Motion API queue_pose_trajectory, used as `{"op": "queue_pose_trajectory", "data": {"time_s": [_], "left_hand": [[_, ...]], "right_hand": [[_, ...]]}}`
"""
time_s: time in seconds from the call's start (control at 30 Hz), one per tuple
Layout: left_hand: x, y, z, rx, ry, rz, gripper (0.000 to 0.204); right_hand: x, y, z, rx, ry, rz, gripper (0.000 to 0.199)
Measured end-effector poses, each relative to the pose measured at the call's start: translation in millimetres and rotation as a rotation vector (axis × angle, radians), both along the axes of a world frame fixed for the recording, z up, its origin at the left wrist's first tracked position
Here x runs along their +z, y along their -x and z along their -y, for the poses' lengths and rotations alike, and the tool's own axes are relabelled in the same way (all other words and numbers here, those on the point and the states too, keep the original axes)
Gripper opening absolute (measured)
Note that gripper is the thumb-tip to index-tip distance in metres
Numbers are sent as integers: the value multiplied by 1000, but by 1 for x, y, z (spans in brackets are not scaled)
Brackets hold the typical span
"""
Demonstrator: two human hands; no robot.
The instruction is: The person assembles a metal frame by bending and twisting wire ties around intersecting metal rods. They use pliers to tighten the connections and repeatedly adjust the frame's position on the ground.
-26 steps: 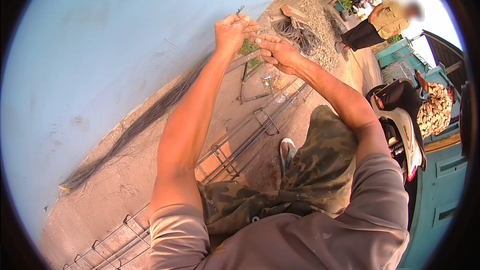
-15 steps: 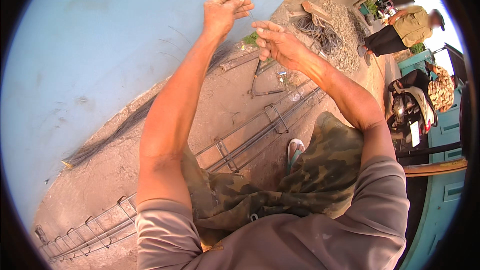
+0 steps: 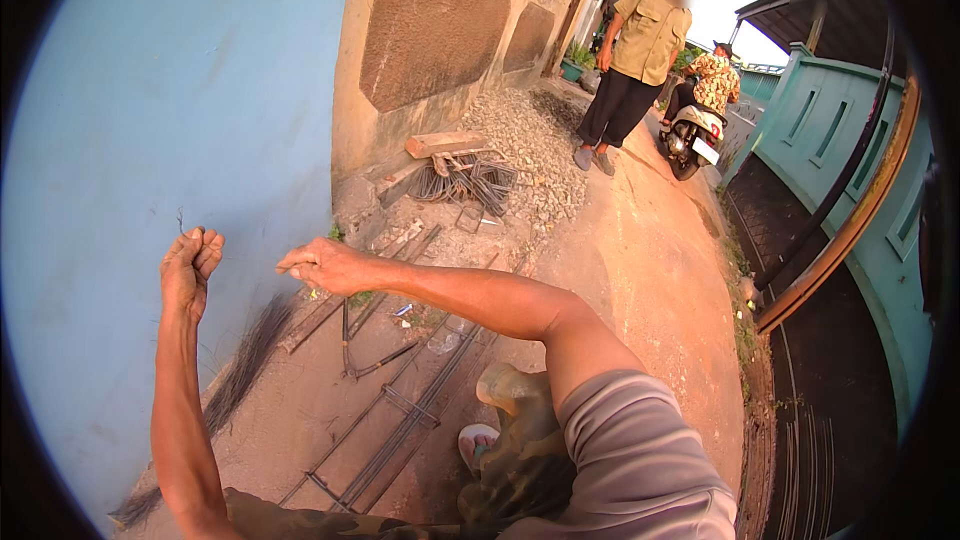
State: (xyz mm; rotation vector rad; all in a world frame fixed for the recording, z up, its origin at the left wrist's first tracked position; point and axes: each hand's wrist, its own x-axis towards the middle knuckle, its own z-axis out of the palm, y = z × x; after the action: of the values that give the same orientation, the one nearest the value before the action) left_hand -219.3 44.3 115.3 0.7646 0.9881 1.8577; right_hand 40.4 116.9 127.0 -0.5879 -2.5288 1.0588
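Observation:
In front of the blue wall, my left hand (image 3: 190, 265) is closed, with a thin dark wire (image 3: 180, 218) poking up above its fingers. My right hand (image 3: 330, 265) reaches across at about the same height, a little apart from the left. Its fingertips are pinched and point at the left hand; what they hold, if anything, is too small to make out. Below the hands, a long bundle of thin dark wires (image 3: 245, 370) lies along the foot of the wall. A rebar cage (image 3: 410, 407) stretches over the ground beside my leg.
A dark angled metal frame (image 3: 380, 365) lies near the cage. Bent steel rods (image 3: 460, 180) are heaped before a gravel pile (image 3: 530, 135). Along the lane, a person (image 3: 645, 35) in a khaki shirt stands near a rider's scooter (image 3: 692, 135). Teal wall (image 3: 830, 130) at right.
My view has swung up and toward the lane. Both hands now appear lower and further left, before the blue wall. The standing person faces this way; the scooter and rider are further along the lane.

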Motion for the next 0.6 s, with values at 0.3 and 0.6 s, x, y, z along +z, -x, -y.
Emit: {"op": "queue_pose_trajectory", "data": {"time_s": [0.3,0.6], "left_hand": [[4,-45,-20,135,130,-142,16],[-52,-204,-61,-56,190,-168,16]], "right_hand": [[-36,-51,-21,60,140,-24,36],[-43,-165,-39,-96,399,236,45]]}}
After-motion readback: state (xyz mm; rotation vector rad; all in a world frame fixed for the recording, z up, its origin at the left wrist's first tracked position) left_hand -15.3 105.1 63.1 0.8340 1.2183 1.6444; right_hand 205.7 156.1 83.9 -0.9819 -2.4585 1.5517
